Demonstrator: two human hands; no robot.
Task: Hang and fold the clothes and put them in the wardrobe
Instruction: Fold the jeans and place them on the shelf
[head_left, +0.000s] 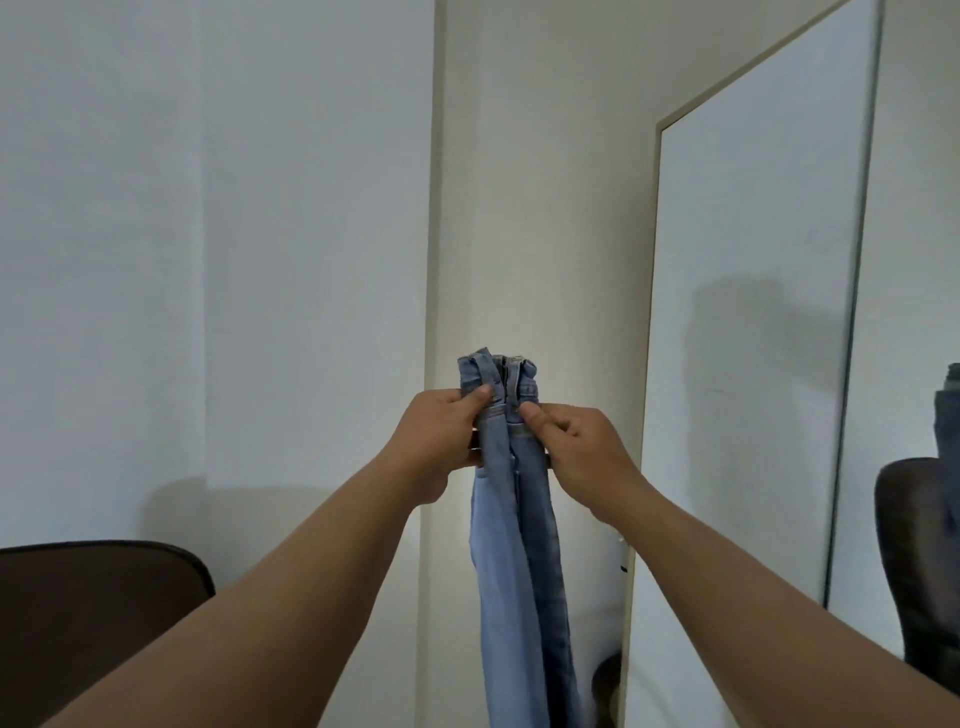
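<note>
A pair of light blue jeans (519, 571) hangs straight down at the centre of the view, folded lengthwise, waistband bunched at the top. My left hand (436, 441) grips the waistband from the left, thumb pressed on the denim. My right hand (576, 447) pinches the waistband from the right. Both arms are stretched forward at chest height. The legs of the jeans run out of view at the bottom. A thin bar, perhaps a hanger, shows between my hands behind the denim, mostly hidden.
A cream wardrobe side panel (545, 208) stands straight ahead, with a mirrored door (753, 364) to its right. A dark brown chair back (93, 597) sits at lower left. A dark chair (919, 545) appears at the right edge. A white wall fills the left.
</note>
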